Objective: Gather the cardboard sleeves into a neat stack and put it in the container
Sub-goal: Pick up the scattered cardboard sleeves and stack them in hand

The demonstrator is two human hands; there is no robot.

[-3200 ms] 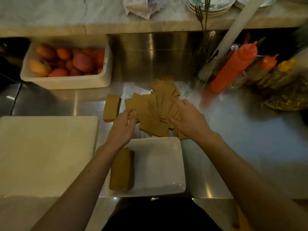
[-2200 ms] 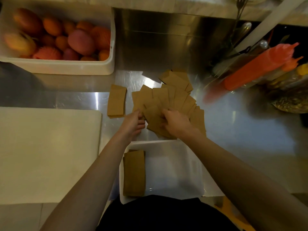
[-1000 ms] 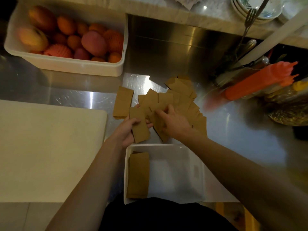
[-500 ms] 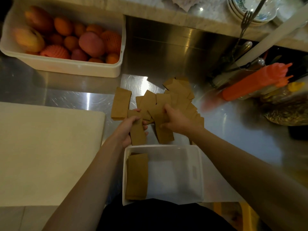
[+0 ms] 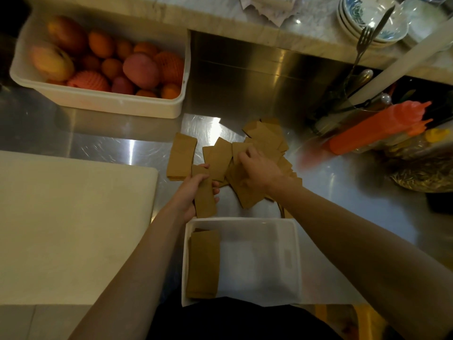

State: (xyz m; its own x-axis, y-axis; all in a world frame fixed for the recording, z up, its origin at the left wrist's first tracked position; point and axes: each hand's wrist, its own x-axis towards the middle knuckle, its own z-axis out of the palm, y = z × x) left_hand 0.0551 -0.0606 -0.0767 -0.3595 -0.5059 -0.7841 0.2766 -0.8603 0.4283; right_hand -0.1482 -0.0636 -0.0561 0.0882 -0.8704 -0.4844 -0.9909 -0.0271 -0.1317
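Note:
Several brown cardboard sleeves [image 5: 266, 141] lie fanned out on the steel counter. My left hand [image 5: 193, 192] grips a small stack of sleeves [image 5: 204, 200] just above the white container [image 5: 294, 253]. My right hand [image 5: 259, 170] rests on the loose pile with its fingers curled on the sleeves. A neat stack of sleeves [image 5: 203, 263] lies along the container's left wall. Another small stack [image 5: 181, 157] sits on the counter left of the pile.
A white cutting board [image 5: 68, 224] covers the left of the counter. A white bin of fruit [image 5: 103, 101] stands at the back left. Orange squeeze bottles [image 5: 375, 128] and utensils stand at the back right. Bowls with a fork [image 5: 367, 35] sit on the marble shelf.
My left hand has drawn its held sleeves down toward the container. My right hand has shifted back up onto the loose pile.

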